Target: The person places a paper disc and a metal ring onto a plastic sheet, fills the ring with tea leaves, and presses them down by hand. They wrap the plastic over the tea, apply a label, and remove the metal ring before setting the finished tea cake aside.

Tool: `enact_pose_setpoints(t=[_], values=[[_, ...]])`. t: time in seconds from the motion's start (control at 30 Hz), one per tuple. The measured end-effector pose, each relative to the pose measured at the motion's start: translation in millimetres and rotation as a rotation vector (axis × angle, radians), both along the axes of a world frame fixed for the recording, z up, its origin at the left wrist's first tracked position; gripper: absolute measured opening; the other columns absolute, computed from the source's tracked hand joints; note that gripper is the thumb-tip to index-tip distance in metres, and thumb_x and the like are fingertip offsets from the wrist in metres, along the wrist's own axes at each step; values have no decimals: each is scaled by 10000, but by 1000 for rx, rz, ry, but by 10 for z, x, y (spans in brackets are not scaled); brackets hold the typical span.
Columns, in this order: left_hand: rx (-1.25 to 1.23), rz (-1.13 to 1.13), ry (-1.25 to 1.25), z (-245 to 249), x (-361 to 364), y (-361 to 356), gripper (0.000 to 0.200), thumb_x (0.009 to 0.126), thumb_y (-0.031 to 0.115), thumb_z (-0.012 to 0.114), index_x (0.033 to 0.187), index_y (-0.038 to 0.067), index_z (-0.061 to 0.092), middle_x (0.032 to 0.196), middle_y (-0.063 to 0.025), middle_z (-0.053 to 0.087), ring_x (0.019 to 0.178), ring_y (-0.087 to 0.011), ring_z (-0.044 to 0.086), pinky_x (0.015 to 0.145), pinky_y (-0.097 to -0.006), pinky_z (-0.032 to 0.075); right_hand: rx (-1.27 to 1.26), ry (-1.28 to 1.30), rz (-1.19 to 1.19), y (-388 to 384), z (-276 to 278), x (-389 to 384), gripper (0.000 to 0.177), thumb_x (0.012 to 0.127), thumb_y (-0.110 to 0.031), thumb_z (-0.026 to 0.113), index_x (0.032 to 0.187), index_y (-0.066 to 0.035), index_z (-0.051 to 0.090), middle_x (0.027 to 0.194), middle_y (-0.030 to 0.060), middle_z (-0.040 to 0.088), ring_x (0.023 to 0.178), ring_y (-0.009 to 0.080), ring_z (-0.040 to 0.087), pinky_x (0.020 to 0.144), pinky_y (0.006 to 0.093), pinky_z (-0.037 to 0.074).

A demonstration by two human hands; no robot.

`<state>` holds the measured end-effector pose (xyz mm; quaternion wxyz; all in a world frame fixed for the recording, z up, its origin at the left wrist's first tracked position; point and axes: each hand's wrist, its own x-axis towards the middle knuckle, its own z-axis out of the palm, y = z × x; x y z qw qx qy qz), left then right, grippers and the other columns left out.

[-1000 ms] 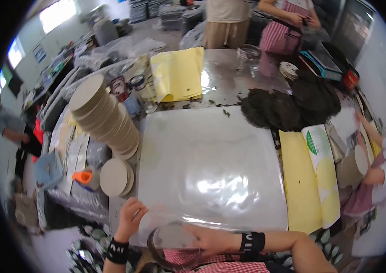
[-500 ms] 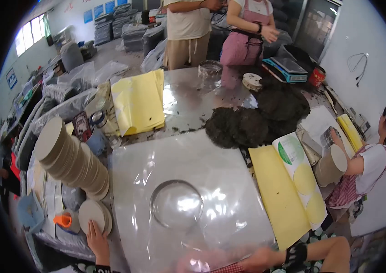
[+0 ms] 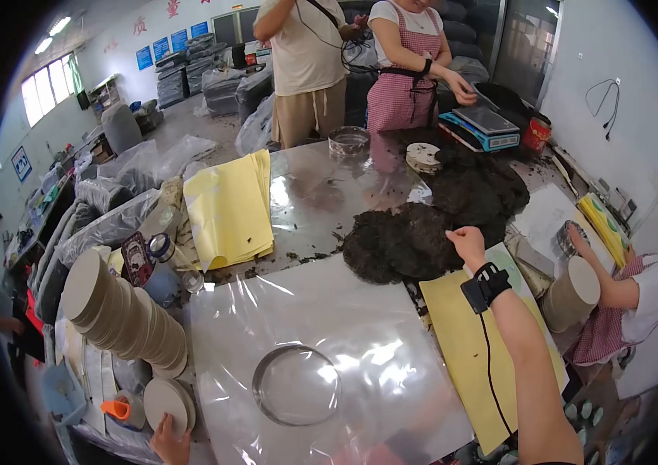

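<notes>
My left hand (image 3: pixel 170 443) is at the near edge of a short stack of round grey-beige discs (image 3: pixel 166 398), its fingers stretched onto the top disc. Over the right part of the dark, fibrous round mats (image 3: pixel 403 244), my right hand (image 3: pixel 467 246) is closed with fingertips pinched; whatever is between them is too small to make out. A black band with a small box and cable is on that wrist. A metal ring (image 3: pixel 296 385) lies on the clear plastic sheet (image 3: pixel 228 325) in front of me.
A tall leaning stack of discs (image 3: pixel 124 318) stands left, beside a jar (image 3: pixel 162 248). Yellow sheets (image 3: pixel 228 209) lie at back left, more yellow sheets (image 3: pixel 461 341) at right. Beyond are a scale (image 3: pixel 484 128) and two people; another person works at the right.
My right hand has moved from the near table edge forward to the dark mats. My left hand has drawn back slightly to the discs' near edge. The camera view has tilted up.
</notes>
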<state>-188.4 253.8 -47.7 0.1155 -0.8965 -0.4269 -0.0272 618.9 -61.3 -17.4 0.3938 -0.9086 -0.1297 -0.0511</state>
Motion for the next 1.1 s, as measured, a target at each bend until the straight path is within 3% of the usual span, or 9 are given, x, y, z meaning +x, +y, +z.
enact_pose_setpoints(t=[0.13, 0.2, 0.27, 0.5, 0.63, 0.77, 0.97, 1.0, 1.1], values=[[12, -128, 61, 8, -97, 210, 560, 838, 531, 716, 1278, 185, 678, 1291, -44, 686, 968, -246, 724, 775, -382, 592, -20, -153, -51, -96, -201, 113, 534, 845, -457, 790, 977, 47, 673, 862, 197, 719, 797, 321, 702, 731, 417, 539], [-203, -18, -152, 144, -168, 203, 573, 734, 239, 767, 1270, 74, 650, 1150, -137, 713, 950, -317, 717, 816, -416, 560, -24, -143, -156, -75, -266, -12, 603, 849, -479, 790, 1000, 80, 622, 802, 203, 693, 798, 279, 699, 745, 407, 531], [-263, 37, -435, 401, 179, 8, 470, 694, 69, 762, 1157, 19, 697, 983, -152, 746, 855, -333, 726, 756, -399, 563, -30, -4, -91, -70, -454, 34, 749, 868, -539, 734, 1121, 143, 555, 870, 287, 685, 830, 410, 694, 740, 446, 555], [-57, -928, -560, 883, 2205, -1072, 179, 736, 93, 757, 914, 73, 754, 1046, -108, 747, 920, -273, 748, 734, -352, 600, 571, 347, -30, 91, -267, -185, 375, 885, -295, 773, 903, 64, 665, 838, 93, 683, 702, 177, 664, 599, 329, 544], [-544, -843, -246, 420, 2443, -1192, 433, 845, 299, 737, 1242, 131, 697, 1305, -92, 666, 1187, -297, 656, 890, -447, 573, 995, 351, 155, 161, -444, 1, 276, 899, -253, 765, 1052, -43, 673, 871, 14, 670, 737, 130, 641, 567, 276, 468], [-336, -856, 120, 470, 2923, -1043, 760, 974, 531, 528, 1598, 166, 295, 1662, -222, 165, 1548, -441, 83, 1152, -740, 125, 915, 237, 61, 141, -62, -309, 338, 913, -276, 765, 1107, -45, 612, 966, -22, 647, 724, 72, 559, 545, 251, 407], [-535, -768, 221, -140, 3118, -983, 805, 997, 538, 472, 1627, 141, 167, 1672, -263, -9, 1538, -498, 22, 1091, -814, 104, 1072, 382, 368, 417, 819, -1551, 157, 980, -193, 681, 1046, -76, 601, 942, -22, 630, 738, 78, 570, 611, 243, 470], [-488, -757, 242, 28, 3121, -1019, 736, 1024, 483, 448, 1615, 111, 217, 1660, -263, 133, 1540, -452, 128, 1162, -707, 177, 1120, 489, 435, 496, 908, -1815, 121, 988, -171, 664, 1037, -80, 602, 935, -23, 631, 747, 82, 583, 635, 240, 490], [-1279, -557, -325, 242, 3087, -718, 714, 1035, 499, 446, 1567, 46, 303, 1593, -228, 330, 1481, -379, 313, 1178, -561, 286, 1057, 808, 565, 596, 501, -2292, 78, 957, -121, 680, 998, -115, 613, 946, -15, 650, 905, 93, 609, 870, 287, 516]])
